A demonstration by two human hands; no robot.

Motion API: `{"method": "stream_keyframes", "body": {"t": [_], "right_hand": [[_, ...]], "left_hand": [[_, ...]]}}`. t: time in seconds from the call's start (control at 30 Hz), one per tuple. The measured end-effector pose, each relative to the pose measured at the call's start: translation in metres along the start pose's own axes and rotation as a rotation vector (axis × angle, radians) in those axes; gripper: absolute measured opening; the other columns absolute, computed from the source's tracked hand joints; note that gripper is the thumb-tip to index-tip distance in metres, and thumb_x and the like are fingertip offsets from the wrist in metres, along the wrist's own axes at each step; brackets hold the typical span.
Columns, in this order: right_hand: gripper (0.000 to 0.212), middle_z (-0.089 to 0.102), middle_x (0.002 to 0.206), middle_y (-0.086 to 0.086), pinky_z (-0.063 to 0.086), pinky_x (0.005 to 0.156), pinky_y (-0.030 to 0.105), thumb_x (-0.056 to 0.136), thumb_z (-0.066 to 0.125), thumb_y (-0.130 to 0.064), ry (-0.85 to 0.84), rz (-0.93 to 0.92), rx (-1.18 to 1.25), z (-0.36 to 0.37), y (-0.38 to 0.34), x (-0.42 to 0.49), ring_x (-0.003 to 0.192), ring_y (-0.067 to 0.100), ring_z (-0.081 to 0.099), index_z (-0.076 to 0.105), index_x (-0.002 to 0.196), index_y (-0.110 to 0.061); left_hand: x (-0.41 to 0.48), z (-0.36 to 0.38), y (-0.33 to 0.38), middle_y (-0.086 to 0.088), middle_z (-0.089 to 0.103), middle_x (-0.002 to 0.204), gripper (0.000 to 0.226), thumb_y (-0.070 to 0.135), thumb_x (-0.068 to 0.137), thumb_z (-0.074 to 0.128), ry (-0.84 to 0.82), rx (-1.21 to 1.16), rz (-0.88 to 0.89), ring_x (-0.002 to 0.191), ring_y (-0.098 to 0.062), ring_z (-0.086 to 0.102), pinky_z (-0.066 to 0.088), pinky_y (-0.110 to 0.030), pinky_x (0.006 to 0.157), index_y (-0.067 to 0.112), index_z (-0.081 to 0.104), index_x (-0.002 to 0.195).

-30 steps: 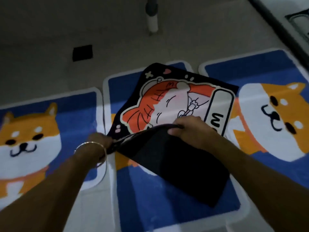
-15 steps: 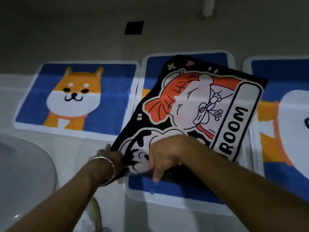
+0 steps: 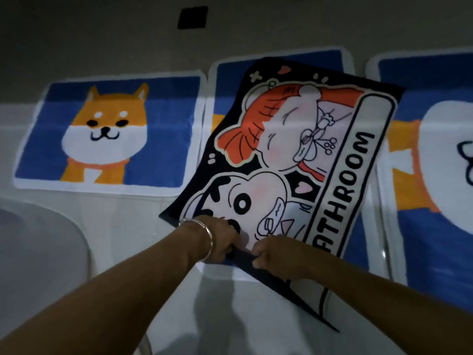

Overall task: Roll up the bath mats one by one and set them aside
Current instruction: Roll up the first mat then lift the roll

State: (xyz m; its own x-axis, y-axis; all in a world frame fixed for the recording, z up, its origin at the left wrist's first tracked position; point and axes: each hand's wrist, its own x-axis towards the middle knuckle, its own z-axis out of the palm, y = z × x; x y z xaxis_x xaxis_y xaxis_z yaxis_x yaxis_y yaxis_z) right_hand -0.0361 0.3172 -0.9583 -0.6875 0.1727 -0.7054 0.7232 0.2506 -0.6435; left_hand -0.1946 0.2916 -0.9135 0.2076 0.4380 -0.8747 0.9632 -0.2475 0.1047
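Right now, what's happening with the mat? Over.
Left hand, right hand grip black mat at near edge. Mostly flat, not yet rolled. Lies across middle blue mat, nothing atop.

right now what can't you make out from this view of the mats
All in the head view:
Middle blue mat: its picture is mostly covered by the black cartoon mat.
Right blue mat: cut off by the frame's right edge.
First letter of the black mat's lettering: hidden behind the right hand and wrist.
Pale rounded object, lower left: cut by the edge, too dim to identify.
Dark square on the floor: too dim to identify.
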Motion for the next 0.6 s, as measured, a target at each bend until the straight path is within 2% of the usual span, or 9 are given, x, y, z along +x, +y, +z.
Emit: {"method": "stream_keyframes", "body": {"t": [0.07, 0.1, 0.17, 0.2, 0.27, 0.33, 0.4, 0.5, 0.6], "right_hand": [[0.028, 0.057, 0.126, 0.006, 0.040, 0.088, 0.024, 0.096, 0.050, -0.024, 0.001, 0.028, 0.033, 0.007, 0.004, 0.000, 0.113, 0.021, 0.053, 0.061, 0.119, -0.012], [0.028, 0.057, 0.127, 0.008, 0.040, 0.087, 0.025, 0.097, 0.050, -0.022, 0.013, 0.035, 0.011, 0.010, 0.006, -0.001, 0.112, 0.022, 0.054, 0.059, 0.120, -0.010], [0.024, 0.059, 0.119, 0.013, 0.039, 0.076, 0.028, 0.097, 0.047, -0.018, 0.092, 0.045, -0.062, 0.014, 0.004, -0.001, 0.096, 0.024, 0.054, 0.053, 0.119, -0.009], [0.024, 0.059, 0.114, 0.014, 0.036, 0.071, 0.029, 0.097, 0.046, -0.017, 0.164, 0.056, -0.100, 0.016, 0.003, -0.001, 0.087, 0.022, 0.050, 0.048, 0.119, -0.009], [0.024, 0.060, 0.108, 0.012, 0.034, 0.067, 0.030, 0.096, 0.044, -0.016, 0.332, 0.059, -0.209, 0.018, 0.001, -0.001, 0.080, 0.020, 0.047, 0.042, 0.119, -0.013], [0.023, 0.058, 0.108, 0.008, 0.036, 0.068, 0.030, 0.097, 0.043, -0.021, 0.476, 0.031, -0.311, 0.022, 0.002, -0.001, 0.087, 0.022, 0.054, 0.042, 0.119, -0.016], [0.031, 0.054, 0.113, 0.006, 0.038, 0.072, 0.030, 0.098, 0.041, -0.036, 0.546, -0.001, -0.344, 0.027, 0.002, -0.001, 0.099, 0.023, 0.054, 0.045, 0.123, -0.017], [0.049, 0.049, 0.120, 0.006, 0.039, 0.081, 0.032, 0.094, 0.044, -0.051, 0.485, 0.017, -0.443, 0.041, 0.003, 0.002, 0.107, 0.024, 0.049, 0.046, 0.130, -0.017], [0.038, 0.051, 0.121, 0.009, 0.037, 0.082, 0.034, 0.097, 0.043, -0.038, 0.488, 0.063, -0.467, 0.057, -0.004, 0.004, 0.108, 0.028, 0.048, 0.049, 0.126, -0.014]], "left_hand": [[0.010, 0.003, 0.002, -0.011, 0.054, 0.130, 0.036, 0.020, 0.094, 0.052, -0.124, -0.031, -0.002, 0.115, -0.027, 0.052, 0.042, -0.029, 0.090, 0.016, 0.051, 0.130], [0.014, 0.005, 0.003, -0.012, 0.053, 0.131, 0.038, 0.020, 0.094, 0.052, -0.146, -0.038, 0.010, 0.116, -0.028, 0.052, 0.042, -0.030, 0.092, 0.016, 0.049, 0.131], [0.021, 0.009, 0.001, -0.011, 0.055, 0.126, 0.037, 0.022, 0.093, 0.053, -0.139, -0.060, 0.043, 0.113, -0.028, 0.054, 0.043, -0.032, 0.093, 0.017, 0.047, 0.129], [0.025, 0.011, -0.001, -0.010, 0.057, 0.122, 0.034, 0.024, 0.092, 0.055, -0.101, -0.090, 0.060, 0.110, -0.028, 0.056, 0.045, -0.034, 0.094, 0.018, 0.047, 0.124], [0.026, 0.016, -0.008, -0.007, 0.061, 0.112, 0.029, 0.033, 0.089, 0.057, 0.010, -0.186, 0.064, 0.100, -0.026, 0.058, 0.045, -0.037, 0.093, 0.022, 0.040, 0.110], [0.027, 0.019, -0.016, -0.004, 0.062, 0.105, 0.032, 0.032, 0.089, 0.054, 0.117, -0.229, 0.065, 0.089, -0.024, 0.057, 0.046, -0.035, 0.087, 0.024, 0.036, 0.114], [0.029, 0.025, -0.023, -0.002, 0.061, 0.103, 0.034, 0.026, 0.090, 0.051, 0.190, -0.230, 0.068, 0.084, -0.023, 0.053, 0.044, -0.033, 0.082, 0.026, 0.036, 0.120], [0.029, 0.042, -0.025, -0.001, 0.055, 0.109, 0.028, 0.029, 0.092, 0.049, 0.313, -0.149, 0.111, 0.099, -0.022, 0.053, 0.040, -0.032, 0.087, 0.026, 0.044, 0.119], [0.020, 0.057, -0.023, 0.000, 0.046, 0.122, 0.042, 0.047, 0.095, 0.038, 0.404, 0.101, 0.180, 0.113, -0.020, 0.043, 0.032, -0.036, 0.095, 0.026, 0.045, 0.130]]}}
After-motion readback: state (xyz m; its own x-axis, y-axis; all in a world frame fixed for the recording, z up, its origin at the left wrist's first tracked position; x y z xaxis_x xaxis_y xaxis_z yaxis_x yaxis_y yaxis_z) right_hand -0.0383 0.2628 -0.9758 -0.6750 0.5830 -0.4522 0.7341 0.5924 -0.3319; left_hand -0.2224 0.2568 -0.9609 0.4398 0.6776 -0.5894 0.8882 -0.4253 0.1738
